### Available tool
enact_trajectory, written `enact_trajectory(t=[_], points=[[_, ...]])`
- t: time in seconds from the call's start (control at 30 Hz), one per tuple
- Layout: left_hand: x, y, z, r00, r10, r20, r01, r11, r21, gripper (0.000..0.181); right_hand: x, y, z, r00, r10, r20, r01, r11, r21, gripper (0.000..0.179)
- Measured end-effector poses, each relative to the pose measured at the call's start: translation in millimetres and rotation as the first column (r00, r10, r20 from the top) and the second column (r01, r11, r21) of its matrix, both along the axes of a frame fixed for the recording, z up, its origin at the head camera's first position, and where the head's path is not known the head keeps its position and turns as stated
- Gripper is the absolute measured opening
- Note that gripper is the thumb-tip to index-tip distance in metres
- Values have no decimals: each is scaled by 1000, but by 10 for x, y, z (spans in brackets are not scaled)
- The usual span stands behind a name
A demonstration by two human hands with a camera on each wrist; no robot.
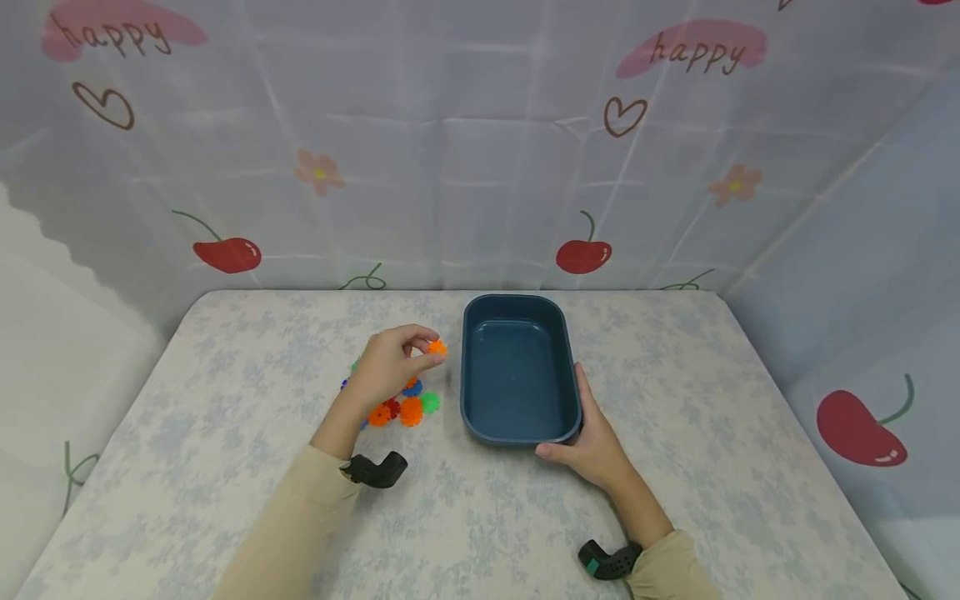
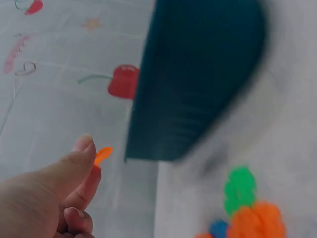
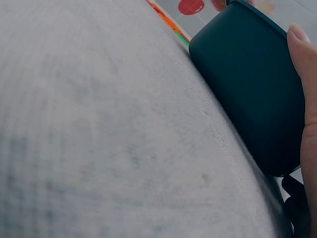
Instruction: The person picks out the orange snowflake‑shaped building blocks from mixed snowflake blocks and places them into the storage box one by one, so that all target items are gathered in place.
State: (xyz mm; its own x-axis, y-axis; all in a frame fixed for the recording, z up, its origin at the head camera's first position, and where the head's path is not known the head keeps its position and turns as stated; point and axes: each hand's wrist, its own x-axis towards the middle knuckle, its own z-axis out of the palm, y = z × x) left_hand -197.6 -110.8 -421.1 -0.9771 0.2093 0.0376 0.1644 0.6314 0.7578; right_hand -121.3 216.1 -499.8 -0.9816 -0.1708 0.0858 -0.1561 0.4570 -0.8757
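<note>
My left hand (image 1: pixel 384 367) pinches an orange notched plastic disc (image 1: pixel 437 347) between thumb and fingertips, raised over a small pile of similar discs. In the left wrist view the pinched disc (image 2: pixel 103 155) shows edge-on. A deep teal-blue rectangular plastic box (image 1: pixel 513 375) stands just right of that hand, its inside bare. At the box's near right corner, my right hand (image 1: pixel 596 446) grips it, thumb at the front and fingers along the right side. The right wrist view shows the thumb (image 3: pixel 299 47) against the box's outer wall (image 3: pixel 247 84).
Loose discs lie left of the box, among them an orange disc (image 1: pixel 411 412), a green disc (image 1: pixel 431 402) and a dark red disc (image 1: pixel 393 408). The left hand partly hides the pile. A patterned cloth covers the table (image 1: pixel 450 533); a printed curtain (image 1: pixel 450 167) hangs behind its far edge.
</note>
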Motion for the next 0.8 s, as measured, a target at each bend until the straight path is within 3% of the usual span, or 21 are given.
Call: enact_trajectory(t=[0.2, 0.43, 0.6, 0.8], points=[[-96, 350, 227, 998, -59, -1, 59, 994, 95, 31, -2, 3, 3, 1000, 2, 2, -2, 1000, 5, 137], [-280, 799, 444, 993, -122, 7, 116, 963, 245, 30, -14, 8, 6, 1000, 6, 3, -6, 1000, -7, 137], [-416, 1073, 442, 993, -112, 24, 100, 946, 308, 30, -17, 12, -16, 1000, 7, 12, -7, 1000, -7, 136], [-530, 1316, 331, 995, -74, 74, 48, 951, 306, 31, -12, 13, 1, 1000, 17, 19, -17, 1000, -18, 135]])
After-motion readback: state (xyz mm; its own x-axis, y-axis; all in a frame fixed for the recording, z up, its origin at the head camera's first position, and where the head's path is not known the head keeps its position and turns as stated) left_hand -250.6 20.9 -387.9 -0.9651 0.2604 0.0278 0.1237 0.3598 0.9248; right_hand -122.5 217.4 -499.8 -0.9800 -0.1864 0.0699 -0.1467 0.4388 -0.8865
